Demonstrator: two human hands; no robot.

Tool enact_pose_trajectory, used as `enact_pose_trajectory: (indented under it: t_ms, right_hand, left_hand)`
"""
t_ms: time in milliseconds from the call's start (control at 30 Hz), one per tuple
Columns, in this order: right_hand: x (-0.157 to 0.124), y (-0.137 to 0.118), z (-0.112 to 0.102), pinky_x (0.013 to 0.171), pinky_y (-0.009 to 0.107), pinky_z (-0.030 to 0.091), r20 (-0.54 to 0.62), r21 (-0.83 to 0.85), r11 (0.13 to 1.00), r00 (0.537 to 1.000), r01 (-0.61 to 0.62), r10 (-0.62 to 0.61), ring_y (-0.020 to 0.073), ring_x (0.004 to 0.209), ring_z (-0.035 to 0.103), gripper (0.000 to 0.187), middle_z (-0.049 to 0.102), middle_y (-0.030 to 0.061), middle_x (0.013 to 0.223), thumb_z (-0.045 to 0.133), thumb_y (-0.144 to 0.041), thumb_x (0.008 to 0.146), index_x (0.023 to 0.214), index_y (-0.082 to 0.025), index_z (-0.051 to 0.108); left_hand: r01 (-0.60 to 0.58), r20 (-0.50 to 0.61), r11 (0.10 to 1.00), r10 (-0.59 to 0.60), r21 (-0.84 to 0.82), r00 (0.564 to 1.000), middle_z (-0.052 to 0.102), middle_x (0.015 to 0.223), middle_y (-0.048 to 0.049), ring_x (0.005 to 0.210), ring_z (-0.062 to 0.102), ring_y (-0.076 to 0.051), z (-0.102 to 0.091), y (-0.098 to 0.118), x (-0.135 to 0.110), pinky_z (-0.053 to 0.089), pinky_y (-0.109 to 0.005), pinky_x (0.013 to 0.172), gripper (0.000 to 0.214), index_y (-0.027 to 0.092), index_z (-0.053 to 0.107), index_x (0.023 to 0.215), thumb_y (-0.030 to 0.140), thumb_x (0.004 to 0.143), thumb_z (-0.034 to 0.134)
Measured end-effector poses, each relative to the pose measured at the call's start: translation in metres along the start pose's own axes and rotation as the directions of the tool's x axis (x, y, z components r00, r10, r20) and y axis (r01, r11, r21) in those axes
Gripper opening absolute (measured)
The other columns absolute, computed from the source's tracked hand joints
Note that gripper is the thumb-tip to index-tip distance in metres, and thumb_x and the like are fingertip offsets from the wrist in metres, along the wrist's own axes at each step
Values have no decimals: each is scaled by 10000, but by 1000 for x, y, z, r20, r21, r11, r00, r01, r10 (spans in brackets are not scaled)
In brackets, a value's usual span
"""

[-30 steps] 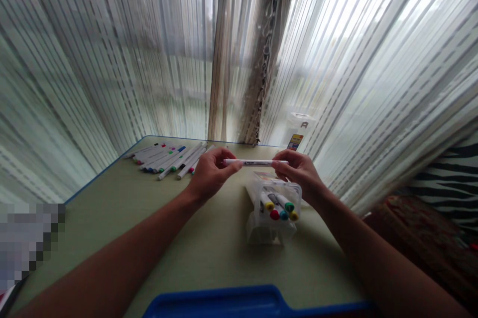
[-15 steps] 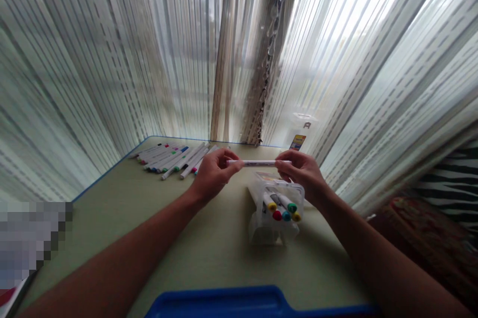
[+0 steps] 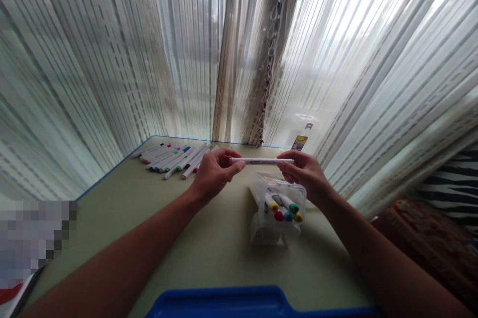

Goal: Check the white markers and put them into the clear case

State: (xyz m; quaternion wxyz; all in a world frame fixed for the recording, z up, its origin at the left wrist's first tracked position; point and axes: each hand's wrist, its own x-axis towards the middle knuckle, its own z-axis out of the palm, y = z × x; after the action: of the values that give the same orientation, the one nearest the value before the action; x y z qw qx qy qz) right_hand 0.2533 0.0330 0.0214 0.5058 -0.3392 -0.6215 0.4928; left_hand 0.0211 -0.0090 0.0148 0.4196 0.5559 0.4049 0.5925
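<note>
A white marker (image 3: 261, 161) is held level between my two hands above the table. My left hand (image 3: 214, 171) pinches its left end, where a bit of pinkish colour shows. The other end is gripped by the fingertips of my right hand (image 3: 304, 171). Just below the marker lies a clear plastic case (image 3: 257, 191) on its side, its open end facing me. Several markers (image 3: 287, 208) are inside it, with yellow, red, blue and green ends showing. To the left of my left hand, several white markers (image 3: 174, 161) lie spread in a loose row.
The pale green table (image 3: 209, 258) has a blue edge. A blue tray-like piece (image 3: 224, 303) lies at the near edge. Behind my right hand stands a clear package with a yellow label (image 3: 299, 142). Striped sheer curtains (image 3: 179, 59) hang behind the table. A patterned cushioned seat (image 3: 429, 228) is at right.
Almost nothing differs. The whole view has shifted slightly, and both hands still hold the marker level in the same grip.
</note>
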Motion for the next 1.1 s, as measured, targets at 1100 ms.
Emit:
enact_pose_trajectory:
  t_ms: [1100]
  right_hand:
    - [1,-5,3,385,204,338,-34,93,991,995,-93,97,70,407,492,224,670,25,576,834,-329,650,771,-155,762]
  left_hand:
    - [161,95,974,-147,-161,985,617,588,8,423,483,-70,0,-1,3,391,-203,418,196,144,590,726,262,706,745]
